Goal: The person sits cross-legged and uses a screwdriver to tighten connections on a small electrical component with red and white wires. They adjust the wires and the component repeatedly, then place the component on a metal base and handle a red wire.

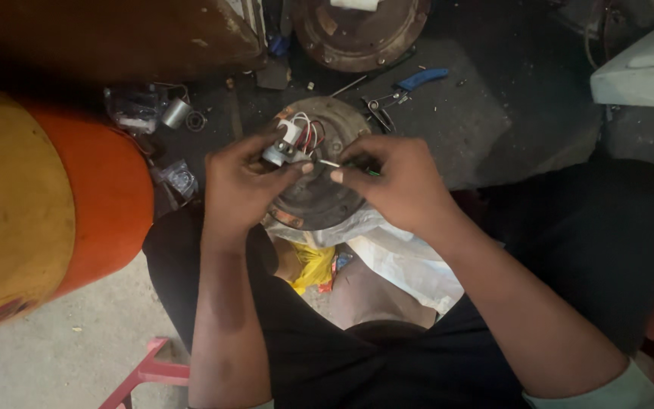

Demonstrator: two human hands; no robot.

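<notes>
**Wire work over the round plate**

Dark, oily workshop floor lay under everything, with a person seated low above a worn round metal plate (313, 198) near the floor's middle. Left hand (245, 185) was closed around a small grey-and-white electrical part (283, 144), pinched at the plate's far edge, red and white wires (309, 135) looping off its top. Right hand (399, 182) was closed too, thumb and forefinger nipping a thin pale wire end (328, 163) (something green showed beside the fingertips, too small to tell what). By my reading, the step in hand was joining or stripping that lead at the part; the next move called for steady fingertips and a firm hold. Blue-handled pliers (418, 78) lay farther back, well apart, beside a second rusty disc (361, 30). An orange-and-yellow cylinder (47, 204) crowded the left edge.
</notes>
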